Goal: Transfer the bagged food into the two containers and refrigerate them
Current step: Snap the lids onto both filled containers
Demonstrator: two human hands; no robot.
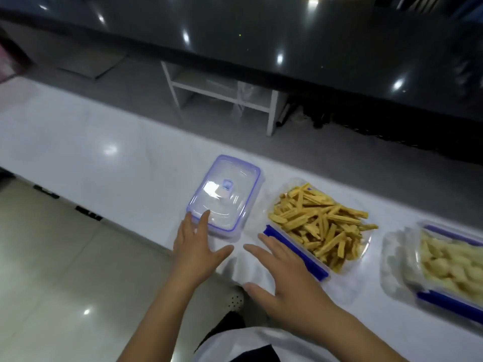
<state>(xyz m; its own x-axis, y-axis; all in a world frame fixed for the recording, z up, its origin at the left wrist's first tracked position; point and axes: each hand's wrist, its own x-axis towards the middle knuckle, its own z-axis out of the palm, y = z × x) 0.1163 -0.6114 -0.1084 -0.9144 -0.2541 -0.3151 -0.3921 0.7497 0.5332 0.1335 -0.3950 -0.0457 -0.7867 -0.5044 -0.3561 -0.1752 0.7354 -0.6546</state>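
Both hands are spread flat, holding nothing: left hand point(194, 245) has fingertips touching the near edge of the lid point(224, 195), right hand point(285, 273) sits just beside the container of yellow sticks point(321, 226) on the white counter point(91, 142).

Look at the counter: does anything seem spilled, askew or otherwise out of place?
Nothing is spilled. The yellow sticks are heaped above the rim of their open container, so closing it may be awkward. The lid lies apart to its left, under the left hand.
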